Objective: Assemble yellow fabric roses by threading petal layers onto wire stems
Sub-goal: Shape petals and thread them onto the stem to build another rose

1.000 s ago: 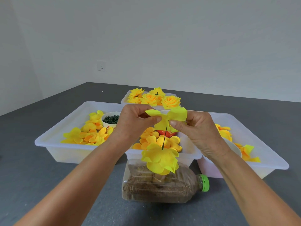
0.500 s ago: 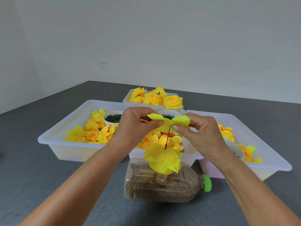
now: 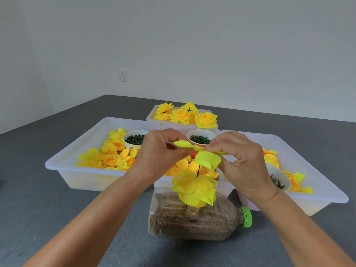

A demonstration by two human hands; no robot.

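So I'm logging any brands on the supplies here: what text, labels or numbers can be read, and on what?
Left paper cup: red characters on its side, partly hidden behind the petals, too blurred to read.
Bottle: no label visible.
Wall socket: no text.
Nothing else carries writing.

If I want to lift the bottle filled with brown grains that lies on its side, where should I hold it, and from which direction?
Probably grip the bottle across its wide body, coming from above near the green cap end. It lies on its side, and the half-made rose on the wire stem stands over its middle, so that end is freer.
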